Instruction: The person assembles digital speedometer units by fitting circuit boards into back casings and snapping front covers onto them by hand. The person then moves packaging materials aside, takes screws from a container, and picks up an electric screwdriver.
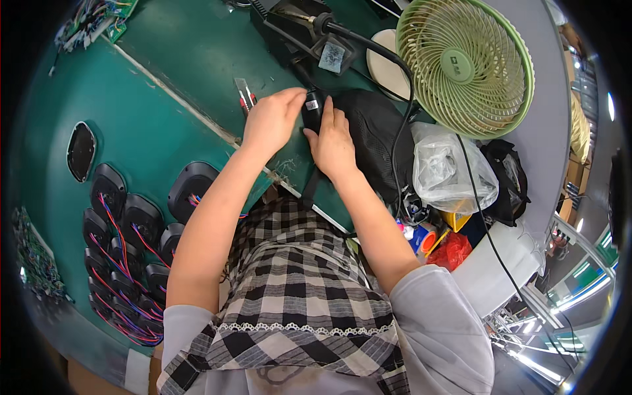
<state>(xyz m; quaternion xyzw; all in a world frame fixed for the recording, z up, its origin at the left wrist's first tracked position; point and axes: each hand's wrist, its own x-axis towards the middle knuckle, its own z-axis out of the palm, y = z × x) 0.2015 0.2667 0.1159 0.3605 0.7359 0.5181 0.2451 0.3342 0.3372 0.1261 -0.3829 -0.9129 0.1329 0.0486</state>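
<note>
In front of me, over the green work mat, is a small black rounded object with a white label (312, 117); its exact kind does not show. My left hand (271, 122) pinches its upper left side, fingertips together near the label. From the other side my right hand (332, 146) grips it, thumb low and index finger stretched along its edge. Just left of my left hand lies a utility knife (243, 93) with red and black on its handle. Part of the black object is hidden by my fingers.
Black speaker-like housings (142, 218) with red and blue wires crowd the left side. A soldering iron stand (289, 29) with a blue sponge (331, 57) is ahead. A green fan (457, 66), black bag (375, 138) and clear plastic bag (451, 168) stand at right.
</note>
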